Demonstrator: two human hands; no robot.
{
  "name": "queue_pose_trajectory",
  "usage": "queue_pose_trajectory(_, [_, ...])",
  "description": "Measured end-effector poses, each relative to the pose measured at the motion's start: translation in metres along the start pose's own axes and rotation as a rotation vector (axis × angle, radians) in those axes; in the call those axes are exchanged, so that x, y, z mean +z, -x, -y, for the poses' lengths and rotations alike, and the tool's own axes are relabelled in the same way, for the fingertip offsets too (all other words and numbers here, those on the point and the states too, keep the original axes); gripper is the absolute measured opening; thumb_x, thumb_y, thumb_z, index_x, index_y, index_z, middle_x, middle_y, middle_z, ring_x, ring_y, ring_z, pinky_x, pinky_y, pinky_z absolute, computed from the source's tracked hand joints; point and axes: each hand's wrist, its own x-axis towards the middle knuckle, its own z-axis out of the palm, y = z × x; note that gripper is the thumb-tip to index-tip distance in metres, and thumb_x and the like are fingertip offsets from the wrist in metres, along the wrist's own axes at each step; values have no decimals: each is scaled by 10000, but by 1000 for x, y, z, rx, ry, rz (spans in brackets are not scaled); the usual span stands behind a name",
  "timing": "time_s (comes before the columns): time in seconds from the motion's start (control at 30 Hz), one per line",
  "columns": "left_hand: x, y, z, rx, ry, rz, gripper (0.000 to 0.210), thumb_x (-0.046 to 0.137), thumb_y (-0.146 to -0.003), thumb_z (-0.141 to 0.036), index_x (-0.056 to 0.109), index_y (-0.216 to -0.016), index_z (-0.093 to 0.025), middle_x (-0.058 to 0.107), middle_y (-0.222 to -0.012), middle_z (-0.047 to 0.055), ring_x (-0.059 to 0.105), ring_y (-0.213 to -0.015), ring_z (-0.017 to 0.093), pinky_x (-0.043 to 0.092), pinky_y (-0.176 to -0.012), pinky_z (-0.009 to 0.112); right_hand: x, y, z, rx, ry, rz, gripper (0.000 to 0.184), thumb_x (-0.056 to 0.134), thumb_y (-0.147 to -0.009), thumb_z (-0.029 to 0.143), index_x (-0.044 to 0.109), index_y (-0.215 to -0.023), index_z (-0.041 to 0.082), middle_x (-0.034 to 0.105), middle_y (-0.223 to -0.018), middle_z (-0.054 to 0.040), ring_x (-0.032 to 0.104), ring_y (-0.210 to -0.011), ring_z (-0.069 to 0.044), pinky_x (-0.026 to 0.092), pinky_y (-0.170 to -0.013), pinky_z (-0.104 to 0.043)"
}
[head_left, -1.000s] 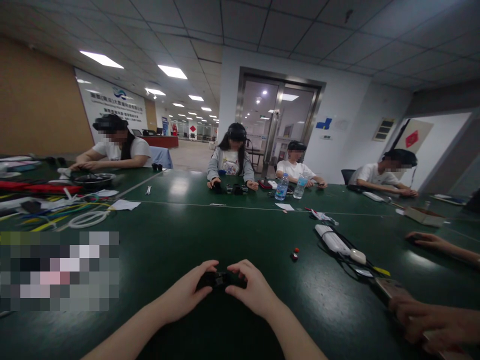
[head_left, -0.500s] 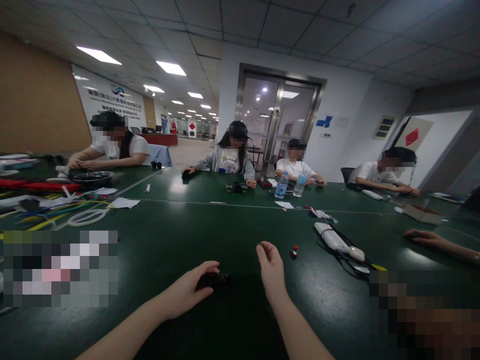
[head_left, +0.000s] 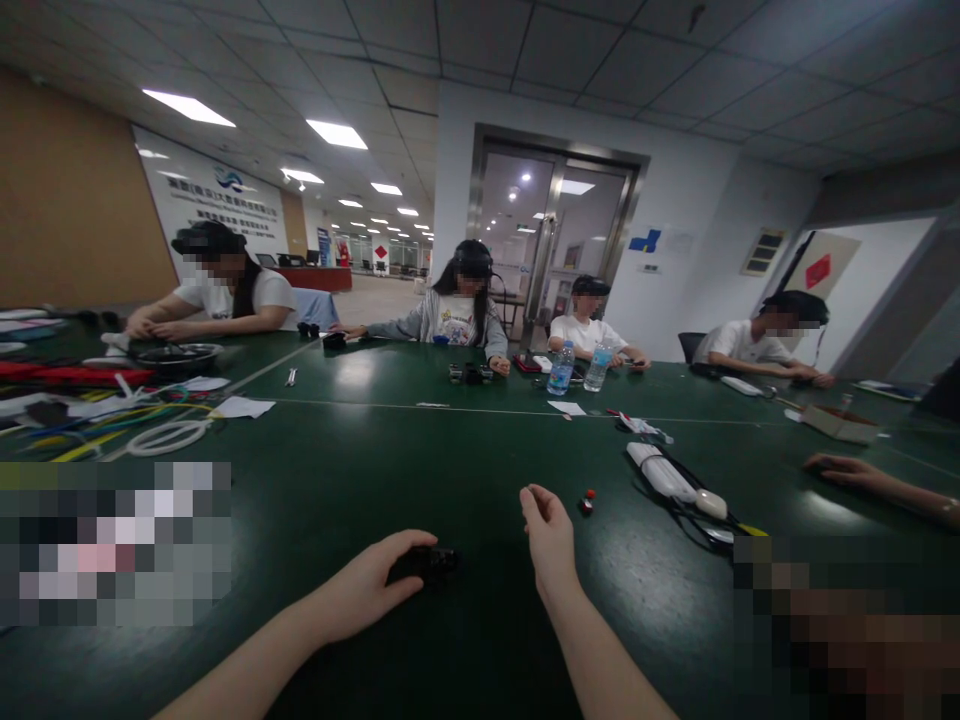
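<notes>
My left hand (head_left: 379, 580) is curled round a small black object (head_left: 442, 562) on the dark green tabletop, thumb on the near side and fingers on the far side. The object's exact kind is too dark to tell. My right hand (head_left: 551, 535) is raised a little to the right of it, thumb and forefinger pressed together in a pinch. Whatever lies between those fingertips, if anything, is too small to make out. Just right of that hand sits a tiny red, black and white item (head_left: 587, 502).
A white power strip (head_left: 660, 472) with black cable lies to the right. Two water bottles (head_left: 560, 370) stand farther back, near a paper scrap (head_left: 568, 408). Cables and a coiled white tube (head_left: 169, 437) are spread at left. Several people sit round the table; a co-worker's hand (head_left: 840, 470) rests at right.
My hands hold nearly the same poses, while the view has shifted slightly. Across the table, a person's hand and the black object under it have slid to the left.
</notes>
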Motion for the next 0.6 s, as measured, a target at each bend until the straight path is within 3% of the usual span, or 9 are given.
queue_pose_trajectory(0.23, [2,-1,3,17,-23,-26,422,517,-762,-337,447,-1177,-307,483,-1225,-18,439,-1124,168,312,-991,327,1,4,6,21,-26,5,454,506,-707,524,524,-1029,205,576,-913,-45,547,-761,-183,460,-598,-289])
queue_pose_trajectory(0.6, [1,-2,9,8,-30,-22,414,493,-774,-355,439,-1182,-313,484,-1212,-6,455,-1099,182,335,-955,348,0,1,0,28,-27,11,484,486,-715,548,513,-1065,216,569,-917,-44,546,-753,-180,462,-577,-284])
